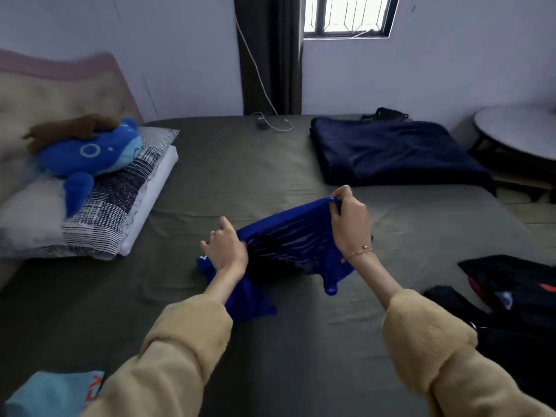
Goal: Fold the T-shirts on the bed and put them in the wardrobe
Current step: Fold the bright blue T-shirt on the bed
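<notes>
I am folding the blue T-shirt (288, 242), my left hand (224, 248) and right hand (349, 219) each pinching an edge, and next I should lay it flat on the bed (301, 341) below my hands.

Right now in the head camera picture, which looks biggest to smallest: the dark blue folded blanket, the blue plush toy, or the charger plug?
1. Dark blue folded blanket
2. Blue plush toy
3. Charger plug, smallest by far

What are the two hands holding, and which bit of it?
Both hold the bright blue T-shirt. The right hand pinches its raised top edge; the left hand grips the lower left end of that edge, above the dark green bed sheet.
</notes>
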The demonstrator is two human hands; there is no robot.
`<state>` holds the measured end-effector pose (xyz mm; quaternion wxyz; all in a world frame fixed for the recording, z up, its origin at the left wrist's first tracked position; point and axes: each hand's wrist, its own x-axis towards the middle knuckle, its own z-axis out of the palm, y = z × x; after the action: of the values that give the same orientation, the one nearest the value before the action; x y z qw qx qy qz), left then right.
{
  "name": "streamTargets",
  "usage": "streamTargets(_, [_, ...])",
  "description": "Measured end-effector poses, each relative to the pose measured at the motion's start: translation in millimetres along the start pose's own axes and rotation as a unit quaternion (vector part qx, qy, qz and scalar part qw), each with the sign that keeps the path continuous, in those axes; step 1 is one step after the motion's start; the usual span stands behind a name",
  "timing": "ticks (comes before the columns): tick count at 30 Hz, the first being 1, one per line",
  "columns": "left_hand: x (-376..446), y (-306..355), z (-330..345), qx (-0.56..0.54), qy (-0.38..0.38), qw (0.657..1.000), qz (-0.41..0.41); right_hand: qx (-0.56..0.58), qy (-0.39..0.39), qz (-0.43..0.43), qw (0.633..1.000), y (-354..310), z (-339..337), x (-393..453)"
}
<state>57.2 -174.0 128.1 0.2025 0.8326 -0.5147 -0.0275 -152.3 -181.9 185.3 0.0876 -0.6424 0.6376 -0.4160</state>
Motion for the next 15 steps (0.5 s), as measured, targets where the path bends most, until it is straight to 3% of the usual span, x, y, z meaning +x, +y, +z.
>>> streamTargets(3, [7, -7, -14, -0.018, -0.002, 0.998, -0.066, 0.004, 0.063, 0.031, 0.998, 2, -20, 5])
streamTargets(6, [13, -18, -23, -0.054, 0.013, 0.992, -0.113, -0.107, 0.075, 0.096, 0.987, 19, -37, 7])
streamTargets(9, [15, -20, -28, -0.164, 0.003, 0.974, -0.153, -0.178, -0.004, 0.183, 0.967, 36, -45, -2])
streamTargets(12, [12, -13, -34, -0.278, -0.033, 0.94, -0.193, -0.14, -0.106, 0.294, 0.939, 51, -41, -14])
streamTargets(15, [14, -15, -41, -0.202, -0.116, 0.961, -0.15, 0.024, -0.176, 0.4, 0.899, 65, -30, -21])
